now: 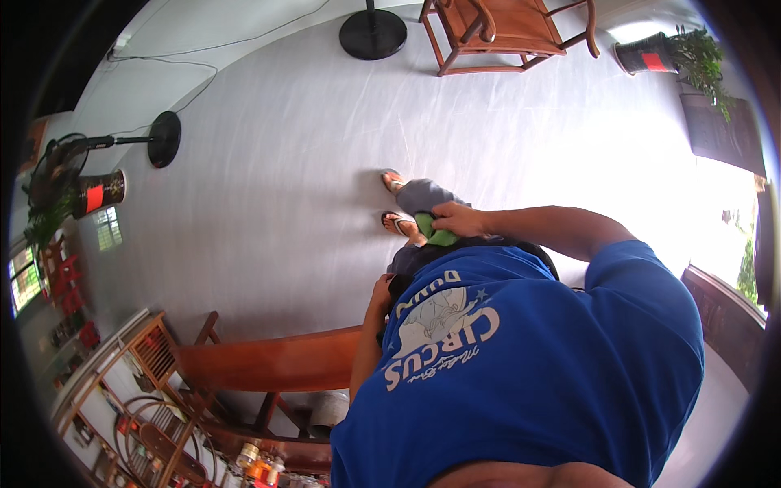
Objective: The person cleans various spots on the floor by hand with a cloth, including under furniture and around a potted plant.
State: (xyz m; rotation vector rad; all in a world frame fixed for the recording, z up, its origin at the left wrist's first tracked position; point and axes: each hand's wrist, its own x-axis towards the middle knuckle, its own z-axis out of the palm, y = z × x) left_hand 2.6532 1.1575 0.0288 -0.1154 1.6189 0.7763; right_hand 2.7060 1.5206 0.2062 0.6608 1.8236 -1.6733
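Note:
My right hand (459,219) is closed on a green cloth (440,236) in front of my thigh. The cloth hangs folded and crumpled against my dark trousers. My left hand (382,291) rests at my waist beside a black item (399,285), perhaps a pouch or strap. Its fingers are mostly hidden, so I cannot tell whether they grip it. My blue printed T-shirt (531,341) covers much of the lower right. Below the hands, my feet in flip-flops (395,224) stand on the grey floor (274,183).
A long reddish wooden bench (274,360) lies by my left arm, near a metal bucket (329,412). A wooden armchair (500,30), a black round stand base (373,35), a standing fan (122,141) and potted plants (647,55) stand farther out. Cables (201,64) trail along the wall.

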